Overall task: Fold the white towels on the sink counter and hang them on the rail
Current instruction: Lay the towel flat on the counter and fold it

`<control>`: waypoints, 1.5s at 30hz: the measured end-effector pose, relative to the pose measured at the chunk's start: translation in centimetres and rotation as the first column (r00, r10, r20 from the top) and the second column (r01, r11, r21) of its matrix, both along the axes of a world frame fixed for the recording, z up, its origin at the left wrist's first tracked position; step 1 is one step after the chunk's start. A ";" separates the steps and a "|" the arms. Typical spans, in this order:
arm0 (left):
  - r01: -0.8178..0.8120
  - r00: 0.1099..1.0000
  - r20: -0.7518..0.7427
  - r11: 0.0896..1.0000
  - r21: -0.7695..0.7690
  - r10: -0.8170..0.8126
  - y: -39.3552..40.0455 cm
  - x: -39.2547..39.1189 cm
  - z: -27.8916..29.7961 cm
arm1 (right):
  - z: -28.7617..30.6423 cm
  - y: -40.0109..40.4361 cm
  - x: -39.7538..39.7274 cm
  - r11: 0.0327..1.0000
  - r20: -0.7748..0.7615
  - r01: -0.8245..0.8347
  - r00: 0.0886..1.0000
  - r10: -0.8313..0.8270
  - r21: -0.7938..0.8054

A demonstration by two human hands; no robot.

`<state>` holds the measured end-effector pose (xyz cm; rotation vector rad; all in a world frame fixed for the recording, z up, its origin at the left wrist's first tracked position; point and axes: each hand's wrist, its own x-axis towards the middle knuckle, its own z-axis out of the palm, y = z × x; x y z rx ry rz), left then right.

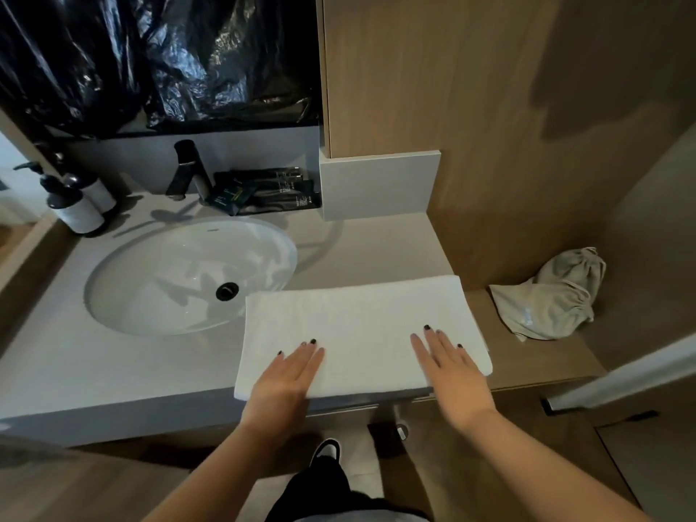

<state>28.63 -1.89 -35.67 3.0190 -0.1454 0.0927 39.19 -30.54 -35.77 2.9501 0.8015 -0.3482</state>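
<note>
A white towel (357, 318) lies folded into a long rectangle on the grey sink counter (113, 374), to the right of the basin, with its near edge at the counter's front. My left hand (290, 374) rests flat on the towel's near left part, fingers spread. My right hand (452, 367) lies flat on the near right part, fingers spread too. Neither hand grips the cloth. A metal rail (350, 408) runs under the counter's front edge, mostly hidden by the towel and my hands.
A white oval basin (169, 280) with a black tap (188, 167) lies to the left. Two pump bottles (75, 205) stand at the back left, dark sachets (263, 190) behind the basin. A beige drawstring bag (553, 295) lies on the lower wooden shelf at right.
</note>
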 end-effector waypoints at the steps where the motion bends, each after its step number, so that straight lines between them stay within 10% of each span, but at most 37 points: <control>1: -0.006 0.999 0.038 1.000 0.003 0.006 0.6 0.0 -0.1 | 0.3 -0.5 0.4 0.999 -0.008 0.030 1.000 -0.030 0.014; 10: -0.043 0.996 0.069 0.983 -0.179 0.057 5.2 -1.0 0.0 | 2.9 -3.4 3.7 0.973 -0.127 0.105 0.989 -0.080 0.206; 14: -0.355 0.931 -0.244 0.828 -0.434 0.272 7.1 0.5 3.0 | 4.1 -4.1 6.6 0.937 -0.187 0.220 0.967 -0.173 0.270; 22: -0.587 0.784 -0.275 0.522 -0.619 0.556 8.5 4.6 3.5 | 4.4 -3.5 11.8 0.783 -0.365 0.477 0.866 -0.341 0.400; 26: -0.587 0.780 -0.186 0.597 -0.547 0.597 8.2 6.4 2.6 | 3.6 -2.6 13.0 0.717 -0.374 0.584 0.806 -0.458 0.381; 35: -0.534 0.837 -0.129 0.741 -0.406 0.532 9.4 8.6 1.2 | 1.9 -1.1 13.7 0.887 0.095 0.413 0.894 -0.438 0.207; 45: -0.570 0.821 -0.087 0.817 -0.087 0.564 9.5 8.6 2.3 | 1.6 -0.1 14.6 0.878 0.047 0.432 0.892 -0.450 0.206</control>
